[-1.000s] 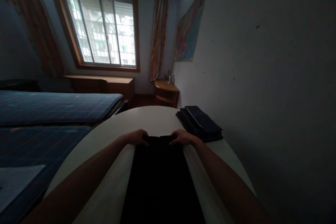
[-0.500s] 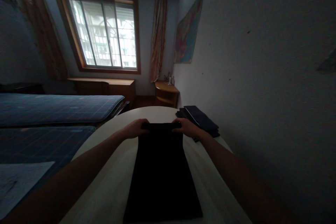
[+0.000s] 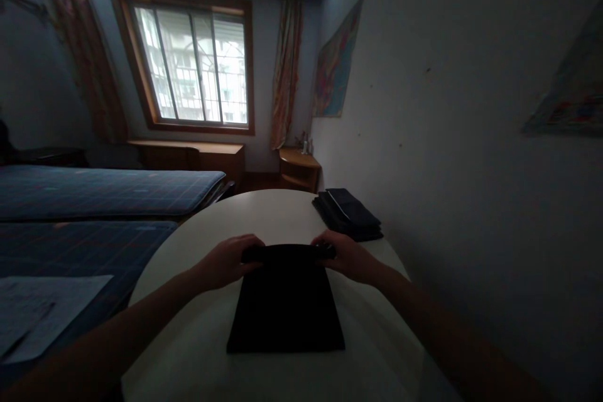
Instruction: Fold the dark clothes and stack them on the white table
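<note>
A black folded cloth (image 3: pixel 286 308), too dark for its exact kind to show, lies lengthwise on a round pale table (image 3: pixel 277 207). Its far edge is lifted a little and bunched into a thick band between my hands. My left hand (image 3: pixel 234 259) pinches the left end of that edge, thumb below and fingers on top. At the right end, my right hand (image 3: pixel 346 254) grips the same edge with its fingers curled over it. Just beyond my right hand sits a stack of folded dark cloths (image 3: pixel 351 213), one with a thin pale line along it.
To the left are beds with blue checked mattresses (image 3: pixel 108 191), and a sheet of paper (image 3: pixel 51 311) lies on the nearer one. A white wall (image 3: pixel 452 201) runs close along the right. Behind the table stand a corner shelf (image 3: pixel 300 160) and a wooden desk (image 3: pixel 217 148) under the window.
Both hands have drawn the far edge of the black cloth toward me, and the cloth now looks shorter. The view has shifted slightly, showing more of the right wall.
</note>
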Tool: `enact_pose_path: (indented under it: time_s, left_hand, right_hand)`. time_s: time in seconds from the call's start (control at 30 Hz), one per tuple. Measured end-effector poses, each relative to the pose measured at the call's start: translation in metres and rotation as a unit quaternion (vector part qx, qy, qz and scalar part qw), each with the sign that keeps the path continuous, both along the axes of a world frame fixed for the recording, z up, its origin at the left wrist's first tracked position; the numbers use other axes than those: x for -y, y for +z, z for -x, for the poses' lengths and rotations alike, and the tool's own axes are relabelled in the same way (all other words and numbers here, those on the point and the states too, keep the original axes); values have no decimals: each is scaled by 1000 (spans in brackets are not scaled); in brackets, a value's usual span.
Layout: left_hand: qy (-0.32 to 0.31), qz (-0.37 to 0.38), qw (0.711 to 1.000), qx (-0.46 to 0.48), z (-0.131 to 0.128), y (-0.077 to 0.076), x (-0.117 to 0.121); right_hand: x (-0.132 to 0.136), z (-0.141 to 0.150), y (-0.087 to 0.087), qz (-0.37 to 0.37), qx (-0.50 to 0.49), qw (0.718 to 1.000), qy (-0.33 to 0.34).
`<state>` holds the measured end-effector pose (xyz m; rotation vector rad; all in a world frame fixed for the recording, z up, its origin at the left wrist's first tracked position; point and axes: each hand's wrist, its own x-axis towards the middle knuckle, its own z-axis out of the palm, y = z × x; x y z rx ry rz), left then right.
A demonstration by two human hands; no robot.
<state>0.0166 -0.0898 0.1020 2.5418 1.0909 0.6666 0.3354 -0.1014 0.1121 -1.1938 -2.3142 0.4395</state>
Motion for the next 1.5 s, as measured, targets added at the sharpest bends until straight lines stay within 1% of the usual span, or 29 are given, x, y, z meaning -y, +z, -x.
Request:
enact_pose_path:
  time_s: [0.1, 0.2, 0.37, 0.47, 0.53, 0.67, 0.73, 0.8, 0.9, 1.03, 1.1, 1.17, 1.23, 1.3, 1.33, 1.37, 1.4, 1.47, 1.5]
  left_hand:
    - [-53, -57, 996, -41, 5, -11, 19]
    - [-96, -117, 984, -89, 12, -25, 35]
    - [-126, -141, 974, -122, 21, -51, 50]
    - [-140, -150, 969, -138, 22, -63, 56]
    - [-150, -164, 966, -134, 22, -66, 59]
    - [-152, -195, 962, -114, 22, -65, 64]
    - [-154, -192, 961, -130, 21, -65, 67]
    - [-155, -166, 961, -157, 21, -65, 72]
    - [-149, -112, 968, -170, 20, -63, 78]
    - [-151, -91, 976, -127, 10, -55, 82]
    - [-119, -82, 985, -93, -2, -55, 83]
    - [-70, -71, 993, -65, -16, -59, 82]
    - [-23, -68, 996, -54, -32, -66, 77]
    - [14, -72, 995, -60, -46, -73, 69]
    - [35, -70, 995, -65, -52, -76, 63]
    - [56, -64, 994, -72, -58, -78, 57]
    - [79, -56, 992, -82, -63, -80, 52]
    - [121, -37, 986, -109, -71, -84, 43]
    - [135, -30, 983, -124, -74, -86, 40]
  right_hand:
    - [19, -1, -8, -23, 13, 999, 29]
    - [37, -1, -24, -63, 49, 996, 47]
    - [62, 3, -62, -139, 117, 980, 79]
    - [70, 2, -80, -156, 129, 976, 75]
    - [73, 1, -87, -164, 122, 976, 73]
    - [78, -2, -95, -193, 95, 973, 81]
    - [81, -2, -99, -190, 99, 972, 92]
    - [84, -2, -102, -179, 112, 972, 104]
    - [86, -1, -104, -199, 129, 963, 125]
    - [86, 2, -100, -282, 150, 931, 176]
    - [86, 4, -97, -309, 160, 918, 188]
    - [85, 5, -94, -314, 176, 912, 196]
    - [84, 7, -91, -296, 188, 913, 209]
    - [83, 12, -86, -256, 192, 923, 216]
    - [81, 17, -82, -230, 188, 932, 206]
    - [80, 23, -76, -203, 179, 946, 180]
    - [78, 31, -71, -175, 162, 961, 138]
    - [73, 50, -61, -129, 105, 986, 18]
    - [70, 59, -58, -115, 71, 990, -38]
